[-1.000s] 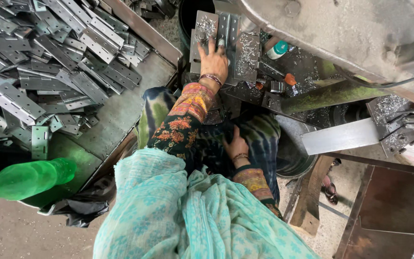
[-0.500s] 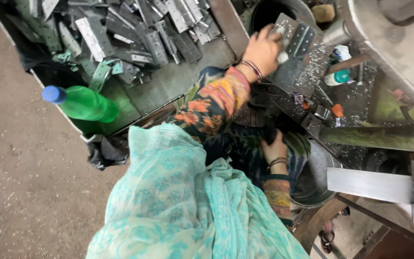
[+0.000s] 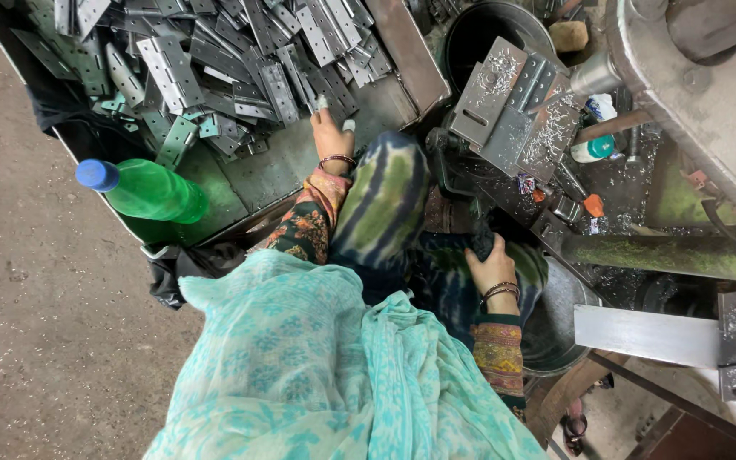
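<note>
While the left hand [image 3: 330, 136] reaches with spread, empty fingers into the tray of flat grey metal hinge plates [image 3: 215, 60], the right hand [image 3: 491, 266] rests open on the knee.

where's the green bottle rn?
Head view, left side: the green bottle with a blue cap lies at the lower-left corner of the tray of metal hinge plates, left of the left hand.
</note>
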